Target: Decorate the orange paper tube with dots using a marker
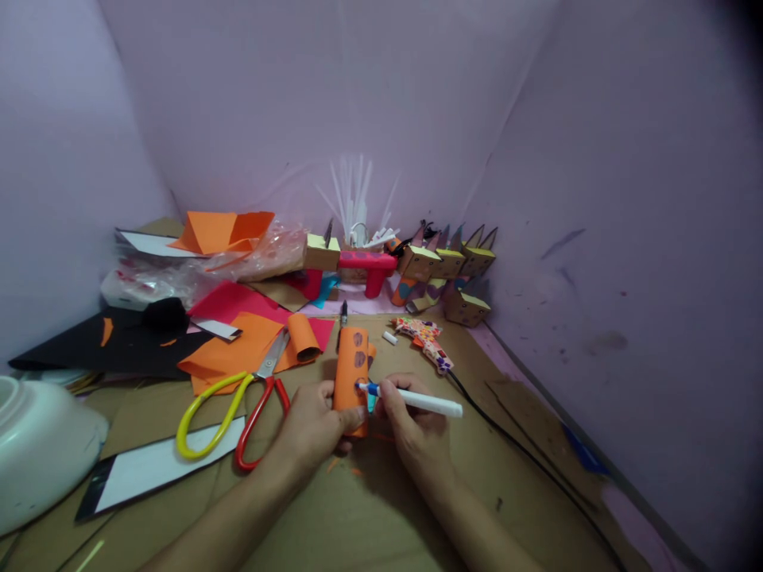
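My left hand [313, 425] grips the near end of an orange paper tube [351, 373] that lies on the brown cardboard [381, 508]. The tube has dark spots drawn on its upper side. My right hand [414, 425] holds a white marker [417, 401] with a blue tip, and the tip touches the tube's right side. Scissors [238, 401] with one yellow and one red handle lie just left of my left hand.
Orange, red and black paper sheets [238, 334] lie at the left. A white bowl [36, 453] stands at the far left. A patterned glue gun [426, 340] with a black cord lies to the right. Small paper box figures [447, 270] line the back wall.
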A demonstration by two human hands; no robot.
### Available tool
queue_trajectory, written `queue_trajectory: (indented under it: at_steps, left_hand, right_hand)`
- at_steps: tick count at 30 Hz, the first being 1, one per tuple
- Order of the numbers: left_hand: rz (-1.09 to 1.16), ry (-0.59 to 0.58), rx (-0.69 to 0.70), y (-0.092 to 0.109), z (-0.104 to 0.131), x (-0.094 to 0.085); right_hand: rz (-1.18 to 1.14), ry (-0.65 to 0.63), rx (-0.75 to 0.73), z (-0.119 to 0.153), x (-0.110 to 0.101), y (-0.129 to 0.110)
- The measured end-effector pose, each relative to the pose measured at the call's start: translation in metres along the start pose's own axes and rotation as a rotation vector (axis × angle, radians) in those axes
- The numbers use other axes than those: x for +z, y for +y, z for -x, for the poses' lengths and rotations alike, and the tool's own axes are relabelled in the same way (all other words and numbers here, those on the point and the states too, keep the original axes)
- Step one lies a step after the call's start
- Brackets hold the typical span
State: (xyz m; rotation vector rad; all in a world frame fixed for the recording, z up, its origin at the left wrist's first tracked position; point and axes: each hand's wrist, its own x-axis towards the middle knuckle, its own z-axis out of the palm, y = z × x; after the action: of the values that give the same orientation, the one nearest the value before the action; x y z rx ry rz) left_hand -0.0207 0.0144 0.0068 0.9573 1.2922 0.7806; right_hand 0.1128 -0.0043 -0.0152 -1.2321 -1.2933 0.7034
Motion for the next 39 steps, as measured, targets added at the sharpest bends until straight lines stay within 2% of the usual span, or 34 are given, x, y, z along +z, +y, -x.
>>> queue_trajectory:
  at_steps: [4,10,17,24,28,31,34,39]
  left_hand:
    - [0.008,-0.010,0.002,0.000,0.000,0.000]
    - [0.007,-0.007,0.005,-0.003,-0.001,-0.001]
    - [-0.004,0.016,0.005,0.001,0.002,0.000]
    - [0.130,0.005,0.015,-0.001,0.001,-0.001]
    - [0.160,0.009,0.044,-0.004,-0.001,-0.003]
    - [0.172,0.025,0.031,-0.005,-0.002,-0.003]
    - [0.158,0.024,0.049,-0.007,-0.003,-0.003]
    - [0.143,-0.015,0.123,-0.007,0.003,-0.001]
  right_hand:
    - [-0.013,-0.007,0.018,0.000,0.000,0.001]
    - [-0.007,0.093,0.039,-0.003,-0.003,0.004]
    - [-0.094,0.093,0.057,-0.002,0.000,0.001]
    - [-0.235,0.119,0.113,-0.014,-0.004,-0.006]
    - [-0.336,0.071,0.137,-0.035,-0.010,-0.007]
    - [-0.483,0.053,0.209,-0.042,-0.005,-0.004]
    - [-0.620,-0.017,0.278,-0.037,0.006,0.000]
    - [-0.735,-0.180,0.273,-0.023,0.011,0.005]
